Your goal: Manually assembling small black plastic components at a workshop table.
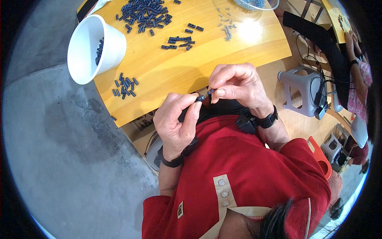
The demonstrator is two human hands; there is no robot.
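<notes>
Just past the table's near edge, my left hand (177, 119) pinches a small black cylindrical part (201, 98) between thumb and forefinger. Close to it, my right hand (240, 85) has its thumb and fingertips closed on a tiny dark piece (211, 91), whose kind is too small to make out. The two pieces almost meet; I cannot tell whether they touch. Beyond my hands, several similar black parts (181, 41) lie loose on the yellow wooden table (155, 75). Another small group of black parts (125, 85) lies near the table's left edge.
A white tub (115, 42) with black parts inside leans at the left edge. A large heap of black parts (145, 15) spreads at the back. Small silvery springs (228, 32) lie near a clear bowl (254, 4). A grey stool (298, 89) and co-workers are at right.
</notes>
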